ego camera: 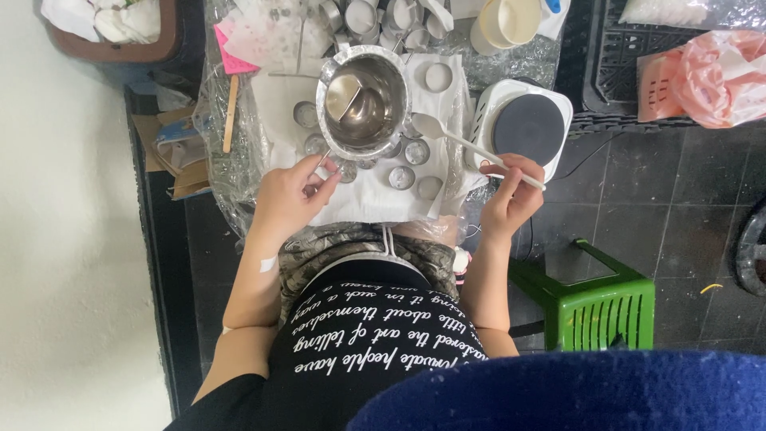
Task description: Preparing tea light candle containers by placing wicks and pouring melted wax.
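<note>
So a metal pouring pot (363, 100) is sat in the middle of a white cloth (367, 191) on the low work surface, with what looks like clear liquid and a tilted metal piece inside, though exactly what the liquid is can't be told. A ring of small round tins (401, 177) is laid out around the pot's base, and a few of them look like they've got pale filling already while others are hard to read from this angle, so the work looks partway through at best. A long white spoon (471, 145) is gripped in the right hand (511, 195), fingers closed on the handle end, bowl resting just beside the pot's rim. The left hand (291, 195) is pinched shut on something thin and small near the pot's lower left edge; what it is can't be made out. A small white hot plate (527, 128) with a dark round top is parked just right of the cloth, nothing on it, and a green plastic stool (598, 303) is down on the tiled floor.
</note>
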